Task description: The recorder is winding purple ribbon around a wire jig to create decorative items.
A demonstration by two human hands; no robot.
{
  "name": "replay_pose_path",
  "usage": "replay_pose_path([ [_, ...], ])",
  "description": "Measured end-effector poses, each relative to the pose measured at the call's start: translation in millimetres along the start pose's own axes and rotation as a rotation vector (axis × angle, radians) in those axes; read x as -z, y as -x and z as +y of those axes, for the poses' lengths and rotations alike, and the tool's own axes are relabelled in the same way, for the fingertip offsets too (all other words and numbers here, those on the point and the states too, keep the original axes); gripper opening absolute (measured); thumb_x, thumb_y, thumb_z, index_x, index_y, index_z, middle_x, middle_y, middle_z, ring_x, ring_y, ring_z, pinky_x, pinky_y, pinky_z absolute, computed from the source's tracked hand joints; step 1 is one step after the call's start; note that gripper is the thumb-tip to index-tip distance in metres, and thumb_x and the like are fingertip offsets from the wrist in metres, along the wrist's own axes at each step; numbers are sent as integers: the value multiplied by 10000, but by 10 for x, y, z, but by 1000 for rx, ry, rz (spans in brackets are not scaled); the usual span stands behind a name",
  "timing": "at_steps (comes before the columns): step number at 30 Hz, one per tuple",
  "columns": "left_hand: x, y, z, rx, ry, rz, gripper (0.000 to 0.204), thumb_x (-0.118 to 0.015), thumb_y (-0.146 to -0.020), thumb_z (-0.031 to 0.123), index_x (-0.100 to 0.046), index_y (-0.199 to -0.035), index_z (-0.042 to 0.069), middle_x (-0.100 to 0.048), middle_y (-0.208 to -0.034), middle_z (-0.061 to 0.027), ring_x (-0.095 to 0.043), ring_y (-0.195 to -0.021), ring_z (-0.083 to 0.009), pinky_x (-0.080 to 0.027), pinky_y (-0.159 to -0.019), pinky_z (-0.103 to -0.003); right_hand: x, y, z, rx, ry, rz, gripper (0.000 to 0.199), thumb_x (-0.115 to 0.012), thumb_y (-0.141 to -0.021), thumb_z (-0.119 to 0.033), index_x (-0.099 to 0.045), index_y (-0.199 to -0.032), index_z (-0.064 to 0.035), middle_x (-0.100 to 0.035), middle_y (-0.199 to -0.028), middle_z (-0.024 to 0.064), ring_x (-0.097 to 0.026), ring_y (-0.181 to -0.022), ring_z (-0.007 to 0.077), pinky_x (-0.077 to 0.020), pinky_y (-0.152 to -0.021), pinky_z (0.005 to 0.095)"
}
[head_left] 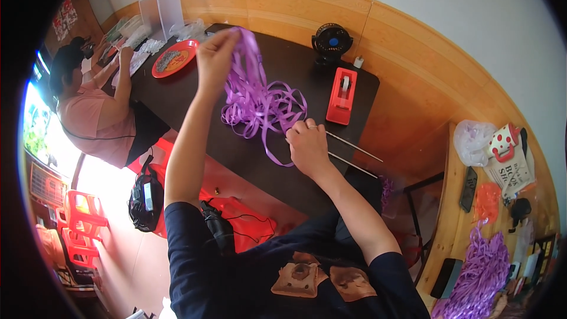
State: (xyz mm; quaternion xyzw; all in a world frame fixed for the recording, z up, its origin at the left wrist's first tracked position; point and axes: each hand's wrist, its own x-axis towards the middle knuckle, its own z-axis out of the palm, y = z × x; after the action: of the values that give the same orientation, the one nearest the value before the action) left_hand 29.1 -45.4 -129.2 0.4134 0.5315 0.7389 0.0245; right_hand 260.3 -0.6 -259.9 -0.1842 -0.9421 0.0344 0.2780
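My left hand [216, 56] is raised over the far side of the dark table, its fingers pinched on the upper loops of a purple ribbon [251, 74]. Below it the ribbon falls into a loose, tangled heap on the tabletop. Lower and to the right, my right hand [308, 146] is closed, with a ring on one finger, at the heap's right edge. Two thin, pale rods [355, 145] run out from under this hand, roughly parallel, past the table edge. Their near ends, and how the fingers grip them, are hidden.
A red tape dispenser [341, 97] and a black fan [332, 43] stand at the table's right. A red plate [175, 59] lies far left, near a person [100, 106] working. On the right, a wooden bench [440, 242] carries more purple ribbon [477, 272], a dotted mug and bags.
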Motion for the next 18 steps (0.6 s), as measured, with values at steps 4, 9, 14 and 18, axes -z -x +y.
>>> replay_pose_path([
  [4, 233, -432, 47, 32, 130, 209, 184, -653, -890, 137, -701, -945, -32, -656, -774, 1, -560, -657, -42, -422, -570, -186, 92, 28, 88, 0, -428, 249, 22, -614, -780, -54, -594, -786, -46, -612, -821, 90, -567, -780, 303, -426, -684, 415],
  [9, 783, -672, -319, 29, -392, 150, 242, -623, -910, 263, -713, -858, 45, -657, -699, -33, -595, -618, -135, -455, -592, -265, 511, 208, 33, -303, -1246, 264, 38, -592, -821, 28, -610, -837, -2, -592, -738, 63, -595, -695, 160, -450, -640, 277],
  [14, 206, 69, -378, -327, -1368, -322, 299, -595, -784, 147, -659, -1076, 149, -601, -1079, -123, -544, -1055, -337, -442, -841, -505, 517, 306, 95, 143, -633, 94, 112, -691, -733, -22, -635, -829, -35, -631, -888, 93, -595, -847, 261, -461, -715, 347],
  [18, -38, 513, -443, -4, -590, -713, 249, -590, -803, 104, -677, -1008, -7, -671, -869, -223, -666, -809, -337, -510, -748, -375, 361, 361, -131, 177, -25, 59, 210, -723, -697, -118, -643, -887, -78, -567, -1167, 118, -507, -1090, 280, -407, -768, 397],
])
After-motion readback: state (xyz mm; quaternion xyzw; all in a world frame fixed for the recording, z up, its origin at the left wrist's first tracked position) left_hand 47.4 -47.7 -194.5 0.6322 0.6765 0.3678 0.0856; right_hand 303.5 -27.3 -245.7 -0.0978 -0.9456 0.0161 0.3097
